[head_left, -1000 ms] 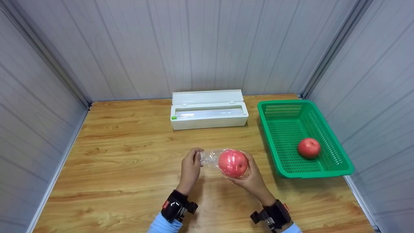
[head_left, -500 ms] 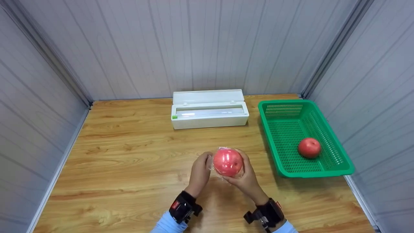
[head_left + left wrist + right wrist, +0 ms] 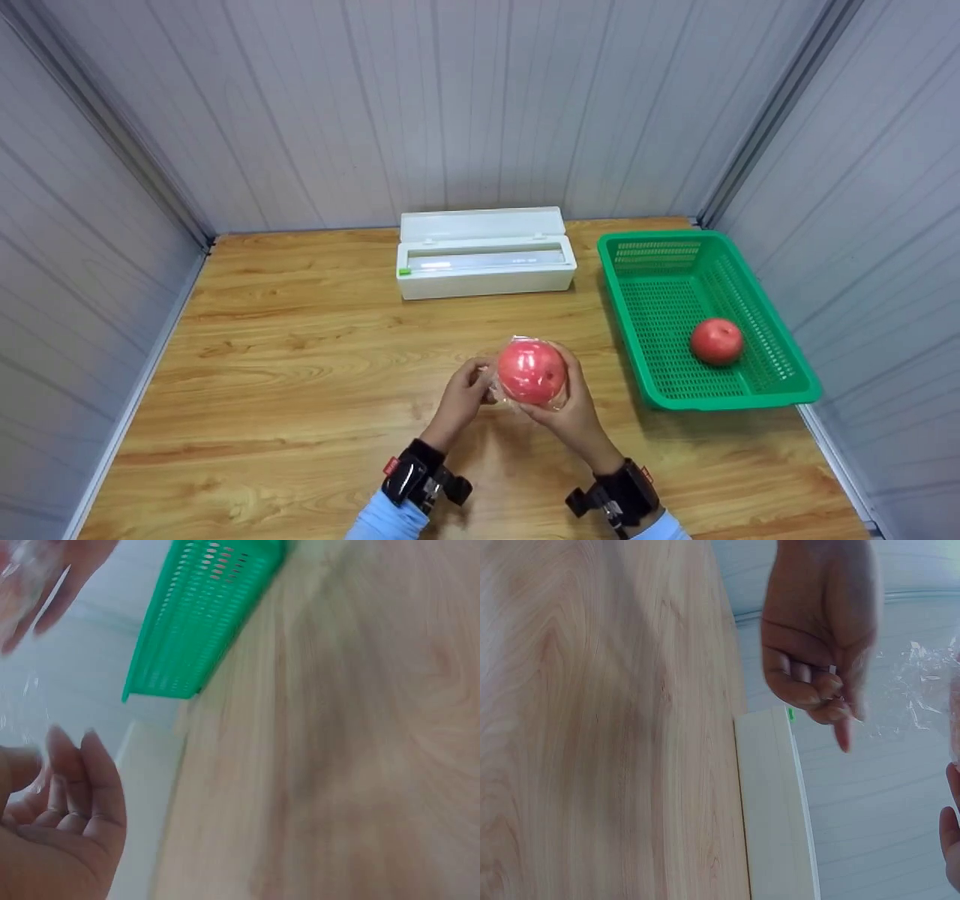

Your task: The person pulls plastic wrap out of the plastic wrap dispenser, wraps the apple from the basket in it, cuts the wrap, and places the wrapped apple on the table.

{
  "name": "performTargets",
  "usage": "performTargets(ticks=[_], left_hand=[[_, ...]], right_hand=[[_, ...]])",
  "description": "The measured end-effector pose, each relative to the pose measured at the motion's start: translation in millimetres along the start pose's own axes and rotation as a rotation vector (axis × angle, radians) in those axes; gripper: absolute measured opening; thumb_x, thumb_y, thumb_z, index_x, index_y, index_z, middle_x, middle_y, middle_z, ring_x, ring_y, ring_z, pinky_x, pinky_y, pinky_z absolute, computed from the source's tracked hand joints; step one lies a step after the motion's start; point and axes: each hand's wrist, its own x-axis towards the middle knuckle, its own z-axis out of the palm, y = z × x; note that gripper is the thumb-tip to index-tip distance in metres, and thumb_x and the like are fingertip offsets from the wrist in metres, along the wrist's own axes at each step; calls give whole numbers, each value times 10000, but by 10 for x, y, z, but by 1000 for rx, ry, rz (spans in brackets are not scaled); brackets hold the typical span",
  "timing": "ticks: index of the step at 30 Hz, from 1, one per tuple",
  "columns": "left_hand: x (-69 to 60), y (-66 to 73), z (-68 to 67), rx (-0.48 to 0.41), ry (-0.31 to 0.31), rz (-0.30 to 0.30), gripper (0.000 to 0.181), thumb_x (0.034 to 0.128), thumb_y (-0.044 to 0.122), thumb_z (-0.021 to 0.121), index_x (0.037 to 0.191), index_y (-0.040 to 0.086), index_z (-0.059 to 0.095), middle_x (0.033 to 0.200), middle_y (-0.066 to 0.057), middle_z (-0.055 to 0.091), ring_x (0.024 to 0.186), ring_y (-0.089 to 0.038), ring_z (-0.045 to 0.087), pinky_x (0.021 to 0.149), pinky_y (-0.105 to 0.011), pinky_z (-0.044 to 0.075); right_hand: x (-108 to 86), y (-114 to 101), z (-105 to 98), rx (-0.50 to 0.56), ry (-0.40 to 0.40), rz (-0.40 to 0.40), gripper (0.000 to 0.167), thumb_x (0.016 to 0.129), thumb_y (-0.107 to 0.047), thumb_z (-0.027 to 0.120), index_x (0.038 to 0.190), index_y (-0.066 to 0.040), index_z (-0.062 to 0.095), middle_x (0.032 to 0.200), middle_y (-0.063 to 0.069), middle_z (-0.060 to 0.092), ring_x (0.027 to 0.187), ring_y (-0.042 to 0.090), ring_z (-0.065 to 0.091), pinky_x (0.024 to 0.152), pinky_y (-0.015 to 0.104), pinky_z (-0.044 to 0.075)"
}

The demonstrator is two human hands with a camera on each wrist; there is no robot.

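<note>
A red apple (image 3: 531, 370) in clear plastic film is held above the table by my right hand (image 3: 574, 416), fingers behind it and thumb below. At the apple's left side, my left hand (image 3: 459, 401) pinches the gathered end of the film (image 3: 493, 381). In the left wrist view my left hand (image 3: 67, 825) has its fingers curled toward the thumb, with film between them. The right wrist view shows crinkled film (image 3: 919, 690) stretching from the left hand (image 3: 821, 630) toward the apple, mostly cut off at the edge.
A green basket (image 3: 630, 330) with another red apple (image 3: 717, 342) stands at the right. At the back, a white box (image 3: 487, 283) with its lid raised has a green piece at its left end. Panel walls surround the wooden table (image 3: 285, 360).
The hands have come closer together. The apple moved left, then slightly up, and the film between it and my left hand is shorter and bunched.
</note>
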Motion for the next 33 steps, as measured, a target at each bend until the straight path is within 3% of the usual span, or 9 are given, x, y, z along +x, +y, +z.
performTargets(ticks=[4,7,9,11,15,18,21,29,33], left_hand=[[10,-63,-124,-93,44,-86,331,977,129,449,1260,-41,449,848,-14,526,697,-97,523,744,-310,541],[-8,-31,-192,-93,127,-59,320,982,118,421,1247,-61,443,909,-61,522,748,-122,515,756,-305,528],[-37,48,-214,-82,137,-11,330,991,148,412,1233,-72,456,964,-119,546,814,-168,542,787,-310,529],[-79,158,-210,-31,81,49,388,1003,224,403,1247,-74,454,1045,-182,573,921,-237,581,842,-339,533],[-164,360,-156,69,-122,113,581,988,400,395,1370,-32,325,1233,-252,534,1125,-338,554,964,-412,482],[-212,431,-100,108,-218,97,656,972,449,403,1436,28,208,1282,-264,502,1142,-333,561,983,-412,469],[-235,434,-47,116,-249,69,691,960,440,443,1463,76,141,1298,-264,488,1147,-323,560,984,-405,467],[-216,370,83,148,-155,25,829,833,405,651,1470,214,156,1312,-208,460,1216,-289,487,1007,-465,416],[-210,351,71,50,-105,11,824,831,362,668,1470,208,170,1314,-215,441,1223,-304,480,1021,-466,408]], right_hand=[[8,23,-23,-13,4,-3,951,629,-112,840,1409,-193,302,1440,141,345,1296,390,376,1004,572,385],[16,42,-35,-9,-14,-14,929,640,-114,842,1399,-208,314,1430,121,359,1308,374,367,1010,566,385],[27,51,-44,-20,-33,-26,915,644,-107,841,1392,-217,325,1420,96,371,1310,352,367,1013,564,384],[40,55,-53,-51,-51,-42,903,651,-105,839,1392,-208,332,1410,78,380,1308,335,371,1018,566,380],[58,38,-64,-162,-72,-82,894,659,-147,838,1402,-166,341,1395,92,391,1284,344,400,1007,584,383],[60,20,-56,-236,-91,-115,902,669,-186,832,1415,-138,327,1394,128,391,1269,364,408,995,601,381],[59,24,-34,-298,-105,-173,910,681,-189,824,1423,-113,303,1383,155,400,1244,369,418,978,592,401],[99,71,5,-445,-96,-401,918,658,-209,837,1405,-72,322,1358,114,471,1202,300,467,972,542,388],[84,68,-40,-340,-150,-361,968,691,-298,814,1448,-99,244,1447,108,369,1299,310,374,1032,612,316]])
